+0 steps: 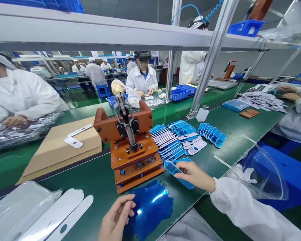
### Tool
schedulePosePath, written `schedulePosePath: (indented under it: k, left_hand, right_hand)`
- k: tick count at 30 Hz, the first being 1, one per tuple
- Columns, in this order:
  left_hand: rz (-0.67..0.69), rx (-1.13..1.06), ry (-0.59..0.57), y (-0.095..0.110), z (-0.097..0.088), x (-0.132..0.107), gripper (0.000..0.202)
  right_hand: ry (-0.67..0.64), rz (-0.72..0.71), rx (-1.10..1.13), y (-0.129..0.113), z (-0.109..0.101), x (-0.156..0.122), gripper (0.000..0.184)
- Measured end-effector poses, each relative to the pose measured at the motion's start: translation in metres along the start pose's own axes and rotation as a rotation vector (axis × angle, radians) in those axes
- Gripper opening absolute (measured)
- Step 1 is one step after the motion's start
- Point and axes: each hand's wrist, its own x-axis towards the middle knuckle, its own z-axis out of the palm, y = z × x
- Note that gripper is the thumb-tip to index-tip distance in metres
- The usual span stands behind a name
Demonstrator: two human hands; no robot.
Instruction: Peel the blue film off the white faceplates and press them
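Observation:
My right hand (192, 174) pinches one end of a long, rounded panel covered with blue film (173, 168), just right of the orange toggle-clamp fixture (135, 157). Beneath that hand more blue-filmed panels (187, 183) lie on the green bench. My left hand (117, 216) is at the left edge of a stack of shiny blue film (150, 209), its fingers loosely curled and apart with nothing visible between them. Whether its fingertips touch the film, I cannot tell. The fixture stands behind the film, its metal clamp lever (126, 124) upright.
Rows of blue-and-white panels (170, 142) fan out right of the fixture. White strips (70, 217) and a plastic bag (22, 207) lie front left, near a cardboard box (62, 150). A white bottle (202, 113) stands by the metal post (210, 60). Co-workers sit around.

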Motion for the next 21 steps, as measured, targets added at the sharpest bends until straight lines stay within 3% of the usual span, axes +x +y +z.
schedulePosePath:
  k: [3, 4, 6, 9, 12, 15, 18, 21]
  left_hand:
    - [0.106, -0.120, -0.148, 0.017, 0.023, -0.008, 0.057]
    - [0.153, -0.151, -0.175, 0.024, 0.032, -0.009, 0.059]
    - [0.209, -0.172, -0.182, 0.035, 0.049, -0.010, 0.060]
    - [0.157, -0.230, -0.168, 0.043, 0.065, -0.009, 0.057]
    - [0.104, -0.324, -0.166, 0.043, 0.066, -0.010, 0.055]
    - [0.119, -0.344, -0.116, 0.041, 0.063, -0.012, 0.046]
    - [0.113, -0.301, -0.109, 0.038, 0.063, -0.012, 0.045]
    - [0.145, -0.201, -0.085, 0.031, 0.064, -0.011, 0.049]
  right_hand:
    - [-0.021, -0.009, 0.484, -0.034, 0.021, 0.000, 0.025]
    - [-0.061, -0.030, 0.539, -0.045, 0.030, -0.001, 0.025]
    - [-0.071, -0.098, 0.437, -0.063, 0.046, -0.002, 0.018]
    - [0.133, -0.219, 0.171, -0.075, 0.058, -0.001, 0.029]
    - [0.291, -0.218, 0.265, -0.074, 0.060, 0.006, 0.027]
    - [0.217, -0.113, 0.564, -0.072, 0.063, 0.016, 0.020]
    - [0.181, -0.034, 0.747, -0.074, 0.071, 0.025, 0.027]
    - [0.018, 0.030, 0.866, -0.082, 0.079, 0.025, 0.037]
